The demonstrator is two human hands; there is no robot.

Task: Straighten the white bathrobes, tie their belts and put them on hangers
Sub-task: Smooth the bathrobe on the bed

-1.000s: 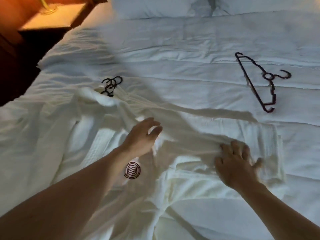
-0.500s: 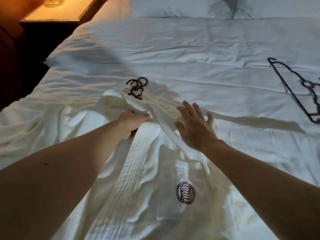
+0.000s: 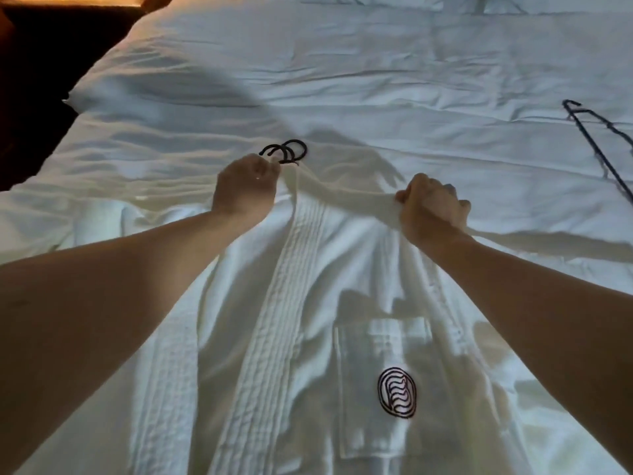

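- The white bathrobe [image 3: 308,337] lies front-up on the bed [image 3: 376,80], collar at the far end, chest pocket with a dark round logo [image 3: 397,391] near and to the right
- The left hand [image 3: 245,188] is curled round the collar fabric just beside the black hanger hooks [image 3: 286,152] that stick out past the neck; the right hand [image 3: 430,209] is clenched on the right shoulder edge, pulling it taut between the two hands
- So the robe runs from both grips back toward the person, and the hanger seems to sit inside the neck, though its body is hidden under cloth
- Risk: pulling the two hands apart too hard could drag the shoulder off the hidden hanger arm, or bunch the ribbed lapel [image 3: 274,320] out of line
- Risk: lifting by the cloth and not the hooks may let the hanger slide out
- No tied belt is visible, so the front could fall open when lifted
- A second hanger [image 3: 596,145] lies well apart at far right
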